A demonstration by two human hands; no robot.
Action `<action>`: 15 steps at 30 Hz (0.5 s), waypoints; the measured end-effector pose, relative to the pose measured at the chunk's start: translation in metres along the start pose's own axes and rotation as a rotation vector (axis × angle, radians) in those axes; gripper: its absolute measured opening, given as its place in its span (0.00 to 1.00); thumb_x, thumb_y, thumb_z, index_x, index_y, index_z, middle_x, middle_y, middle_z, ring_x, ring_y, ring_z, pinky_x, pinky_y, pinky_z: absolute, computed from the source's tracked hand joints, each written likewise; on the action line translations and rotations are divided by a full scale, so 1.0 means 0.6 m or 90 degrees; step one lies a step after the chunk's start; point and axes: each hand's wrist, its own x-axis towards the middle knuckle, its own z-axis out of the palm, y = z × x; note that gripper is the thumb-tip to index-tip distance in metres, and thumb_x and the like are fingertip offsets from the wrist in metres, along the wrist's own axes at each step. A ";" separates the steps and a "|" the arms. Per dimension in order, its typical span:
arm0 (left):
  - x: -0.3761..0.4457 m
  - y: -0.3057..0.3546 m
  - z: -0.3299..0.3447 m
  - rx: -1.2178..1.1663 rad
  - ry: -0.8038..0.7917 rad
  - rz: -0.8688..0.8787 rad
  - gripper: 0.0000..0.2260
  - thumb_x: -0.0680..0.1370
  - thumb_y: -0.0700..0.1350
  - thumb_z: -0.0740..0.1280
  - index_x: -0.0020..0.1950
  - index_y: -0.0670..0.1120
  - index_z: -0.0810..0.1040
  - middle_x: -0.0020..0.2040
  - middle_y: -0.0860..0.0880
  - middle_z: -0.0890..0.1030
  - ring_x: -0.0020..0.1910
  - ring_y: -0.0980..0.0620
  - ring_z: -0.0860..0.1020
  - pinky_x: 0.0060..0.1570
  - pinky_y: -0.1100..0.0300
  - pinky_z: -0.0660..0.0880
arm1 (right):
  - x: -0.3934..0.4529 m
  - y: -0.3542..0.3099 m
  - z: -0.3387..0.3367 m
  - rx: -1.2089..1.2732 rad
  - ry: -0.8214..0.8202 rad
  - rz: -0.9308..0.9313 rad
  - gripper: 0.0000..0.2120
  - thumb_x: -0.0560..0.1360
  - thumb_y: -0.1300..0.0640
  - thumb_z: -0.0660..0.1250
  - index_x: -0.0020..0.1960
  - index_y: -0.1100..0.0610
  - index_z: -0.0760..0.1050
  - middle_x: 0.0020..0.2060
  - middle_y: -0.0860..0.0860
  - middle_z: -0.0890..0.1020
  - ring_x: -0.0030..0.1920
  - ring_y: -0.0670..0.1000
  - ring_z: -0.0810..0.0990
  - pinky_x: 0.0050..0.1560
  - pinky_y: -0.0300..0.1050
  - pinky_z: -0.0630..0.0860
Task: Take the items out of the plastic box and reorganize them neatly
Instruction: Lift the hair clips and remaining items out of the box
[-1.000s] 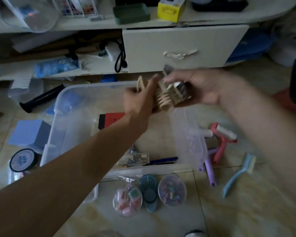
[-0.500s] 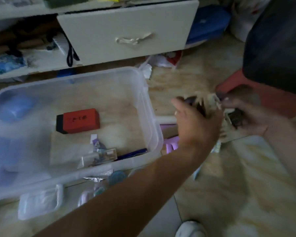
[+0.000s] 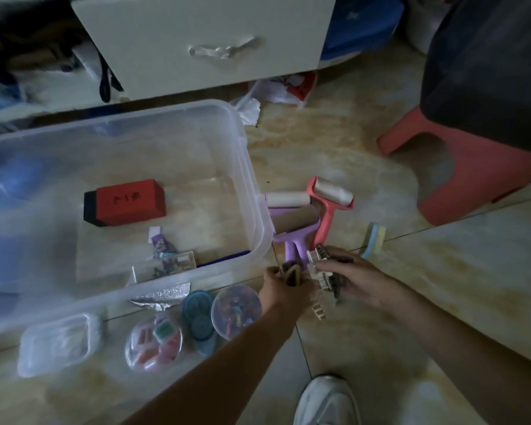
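Translucent rectangular plastic box (image 3: 246, 154), rounded at the corners, sat on the glossy beige tiled floor (image 3: 380, 332) at left, below a cream drawer front (image 3: 203, 35). Held only a few things: a red-and-black oblong block (image 3: 126, 202), a small clear case of dark bits (image 3: 174, 263), scraps of purple paper (image 3: 160, 240). Lined up in front of its near wall: a small frosted lidded tub (image 3: 56, 345), a round clear container of pastel pieces (image 3: 154, 345), a teal oval dispenser (image 3: 198, 317), a clear domed pot of coloured bits (image 3: 235, 309). Laid just right of the box: a lilac plastic lint roller (image 3: 295, 231), a coral-pink lint roller (image 3: 328, 207) with a white roll, a pale blue brush (image 3: 374, 239) with cream bristles.

Met low over the floor beside the box's near right corner: left hand (image 3: 281, 289) curled around a brown-and-cream toothed hair claw (image 3: 292, 276); right hand (image 3: 354, 279) closed on a bundle of cream and dark toothed hair clips (image 3: 321, 269), one cream comb-edged piece hanging below. Exact clip count blurred, not tellable.

Stood at far right: a coral plastic stool (image 3: 472, 167) under dark fabric. Showed at the bottom edge: a white shoe (image 3: 327, 400).
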 end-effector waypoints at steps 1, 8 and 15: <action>0.002 0.003 0.002 0.029 0.016 0.016 0.25 0.57 0.55 0.77 0.51 0.55 0.75 0.42 0.51 0.83 0.38 0.50 0.83 0.36 0.50 0.83 | 0.004 0.000 0.001 -0.026 0.015 -0.028 0.17 0.72 0.58 0.76 0.60 0.59 0.81 0.55 0.64 0.82 0.55 0.61 0.81 0.61 0.57 0.74; 0.008 0.015 0.024 0.184 0.159 0.125 0.24 0.67 0.55 0.75 0.58 0.50 0.70 0.53 0.49 0.80 0.53 0.45 0.76 0.55 0.48 0.76 | 0.019 0.024 -0.020 -0.298 0.195 -0.167 0.35 0.61 0.40 0.80 0.64 0.47 0.74 0.54 0.49 0.83 0.55 0.50 0.83 0.60 0.53 0.79; 0.025 0.027 0.045 0.123 0.120 0.001 0.39 0.66 0.58 0.75 0.69 0.45 0.63 0.65 0.43 0.70 0.65 0.42 0.69 0.64 0.43 0.70 | 0.032 0.060 0.020 -0.432 0.305 -0.300 0.20 0.76 0.50 0.71 0.65 0.55 0.71 0.56 0.51 0.79 0.56 0.50 0.79 0.56 0.46 0.75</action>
